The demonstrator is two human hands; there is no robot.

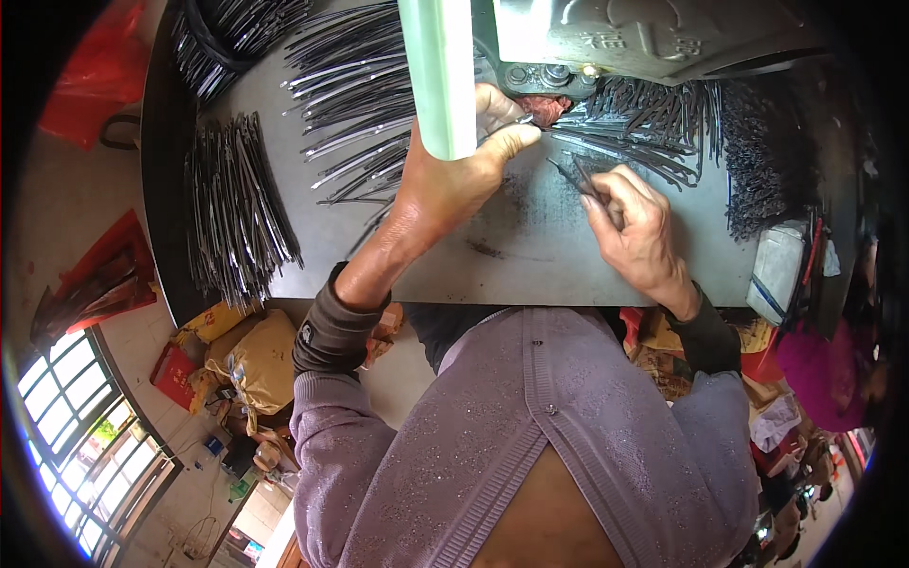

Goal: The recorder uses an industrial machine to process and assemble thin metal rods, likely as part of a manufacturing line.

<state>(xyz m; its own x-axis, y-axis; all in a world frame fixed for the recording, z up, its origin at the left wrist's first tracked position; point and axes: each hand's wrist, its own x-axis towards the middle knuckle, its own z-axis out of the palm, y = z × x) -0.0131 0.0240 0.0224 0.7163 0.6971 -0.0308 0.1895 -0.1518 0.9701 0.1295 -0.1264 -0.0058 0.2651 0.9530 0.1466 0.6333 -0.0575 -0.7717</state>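
My left hand (pixel 464 166) reaches up to the base of a machine, partly hidden behind a pale green lamp-like bar (pixel 437 76). Its thumb and forefinger pinch a small shiny tip (pixel 525 119), beside a reddish rag-like lump (pixel 544 109). Lower and to the right, my right hand (pixel 636 227) is closed round a thin dark wire-like strip (pixel 573 173), its end pointing up and left. Just beyond that hand, a fanned bunch of dark strips (pixel 634 142) lies on the grey metal table (pixel 530 270).
Rows of black strips with shiny ends (pixel 355 104) and a thick bundle (pixel 237 208) cover the table's left. A dense dark heap (pixel 767 151) lies at the right, near a pale box (pixel 778 270). The machine's metal housing (pixel 653 38) overhangs the far side.
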